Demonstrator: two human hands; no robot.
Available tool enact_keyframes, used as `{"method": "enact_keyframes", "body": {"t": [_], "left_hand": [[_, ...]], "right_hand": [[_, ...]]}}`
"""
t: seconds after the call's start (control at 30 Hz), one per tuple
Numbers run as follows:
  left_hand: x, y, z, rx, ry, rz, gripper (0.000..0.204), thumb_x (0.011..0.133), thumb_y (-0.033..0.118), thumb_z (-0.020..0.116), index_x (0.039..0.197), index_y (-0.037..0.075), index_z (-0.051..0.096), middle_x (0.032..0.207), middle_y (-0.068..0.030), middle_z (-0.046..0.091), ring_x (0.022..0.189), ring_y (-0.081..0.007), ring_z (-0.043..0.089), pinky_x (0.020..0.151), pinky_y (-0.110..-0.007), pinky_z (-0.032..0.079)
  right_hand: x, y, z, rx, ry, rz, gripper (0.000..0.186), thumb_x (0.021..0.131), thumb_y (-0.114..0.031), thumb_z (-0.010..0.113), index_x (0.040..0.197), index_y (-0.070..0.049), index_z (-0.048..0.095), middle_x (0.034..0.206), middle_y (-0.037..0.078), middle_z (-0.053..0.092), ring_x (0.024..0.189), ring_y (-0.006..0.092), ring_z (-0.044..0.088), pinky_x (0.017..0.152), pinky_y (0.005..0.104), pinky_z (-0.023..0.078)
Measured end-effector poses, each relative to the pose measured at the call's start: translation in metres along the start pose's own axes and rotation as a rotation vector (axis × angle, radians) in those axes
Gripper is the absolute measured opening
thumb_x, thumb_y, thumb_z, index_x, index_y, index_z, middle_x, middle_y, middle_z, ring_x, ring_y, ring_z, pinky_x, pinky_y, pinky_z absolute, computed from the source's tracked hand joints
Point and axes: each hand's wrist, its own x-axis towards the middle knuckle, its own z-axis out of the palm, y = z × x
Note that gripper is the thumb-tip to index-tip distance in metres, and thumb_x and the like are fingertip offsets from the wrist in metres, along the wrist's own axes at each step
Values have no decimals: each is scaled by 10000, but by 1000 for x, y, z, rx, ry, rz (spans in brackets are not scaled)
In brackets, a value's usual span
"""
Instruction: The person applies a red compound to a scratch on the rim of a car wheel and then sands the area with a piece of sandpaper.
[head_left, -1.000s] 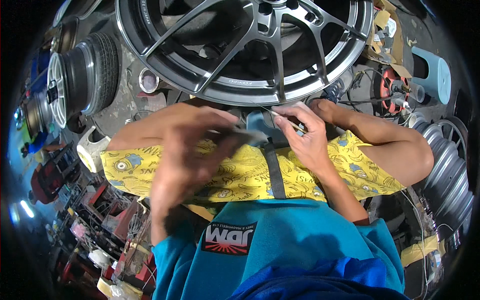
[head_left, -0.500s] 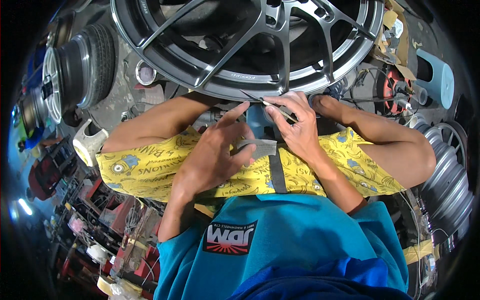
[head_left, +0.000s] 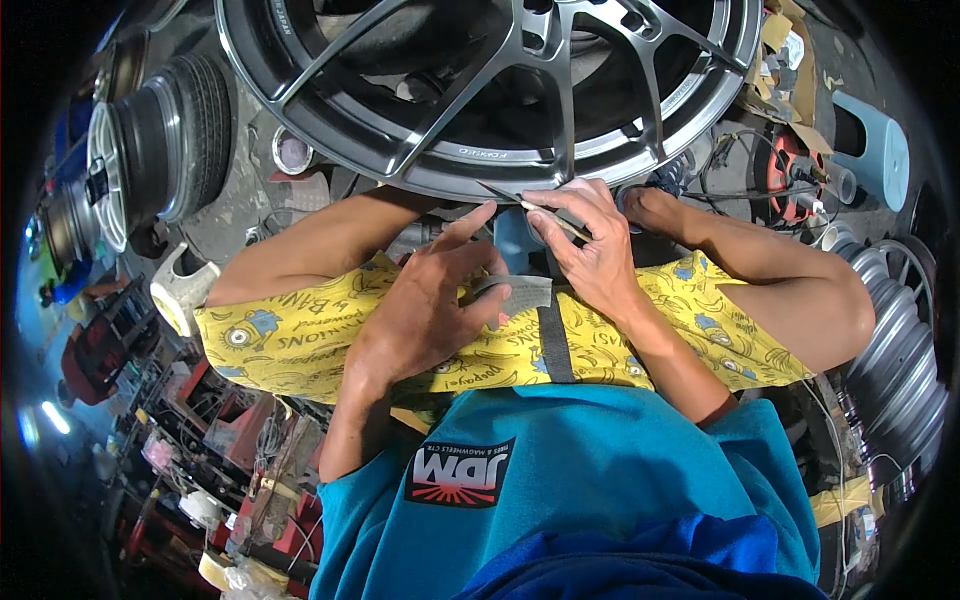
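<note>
A large dark silver alloy wheel (head_left: 560, 80) fills the top of the view above my lap. My right hand (head_left: 590, 245) pinches a slender tool (head_left: 564, 226), its pale shaft angled up-left and its dark, pointed tip at the wheel's lower lip. My left hand (head_left: 430, 305) grips a small grey sheet (head_left: 525, 291), possibly sandpaper, between thumb and fingers, with the index finger raised toward the rim near the tool's tip; whether that finger touches the rim I cannot tell. Below both hands are the yellow printed shorts (head_left: 260, 335) over my bent legs, with a black strap (head_left: 550, 340) in the middle.
A tyred wheel (head_left: 160, 140) stands at left, beside a white plastic object (head_left: 178, 290). At right are stacked rims (head_left: 890, 380), a blue stool (head_left: 885, 150), a red reel (head_left: 780, 175) with cords, and cardboard (head_left: 800, 90). Cluttered red equipment (head_left: 220, 440) fills the lower left.
My left hand has moved up and right from a blurred position, index finger now raised, sheet still held. My right hand has shifted slightly up-left, bringing the tool's tip against the wheel lip.
</note>
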Motion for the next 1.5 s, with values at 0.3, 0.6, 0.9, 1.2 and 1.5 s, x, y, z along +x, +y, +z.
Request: {"method": "enact_keyframes", "body": {"t": [0.3, 0.6, 0.9, 1.2, 1.5], "left_hand": [[0, -2, 1, 12, 28, 44, 165, 926, 117, 788, 985, -5, 695, 1626, -169, 520, 1234, -283, 688, 1045, -393, 535], [1, 2, -3, -26, -16, -14, 149, 938, 120, 777, 973, 4, 691, 1630, -169, 515, 1290, -288, 664, 1071, -394, 525], [1, 3, -2, -63, -16, -32, 144, 936, 111, 779, 971, 6, 686, 1630, -168, 516, 1406, -283, 587, 1133, -408, 491], [1, 1, -2, -32, -1, -11, 141, 935, 124, 784, 977, 21, 698, 1625, -168, 523, 1390, -295, 603, 1129, -404, 496], [1, 2, -3, -37, -15, -30, 146, 934, 142, 789, 975, 34, 700, 1630, -171, 516, 1378, -331, 611, 1123, -427, 498]], "right_hand": [[1, -3, -2, -14, -25, 15, 225, 905, -106, 805, 1128, -74, 817, 975, 109, 751, 942, 289, 603, 876, 397, 492], [1, -3, -1, -18, -20, 19, 240, 896, -97, 805, 1135, -69, 815, 972, 113, 740, 934, 287, 593, 860, 396, 492], [1, -3, -2, -21, -21, 14, 252, 900, -102, 803, 1150, -72, 817, 957, 115, 736, 924, 279, 578, 848, 392, 487], [1, -4, -2, -25, -26, 29, 251, 903, -119, 803, 1149, -78, 821, 955, 107, 737, 931, 272, 576, 851, 392, 487], [2, -5, -2, -9, -20, 29, 244, 898, -110, 805, 1140, -74, 819, 967, 113, 740, 932, 280, 585, 854, 391, 488]]}}
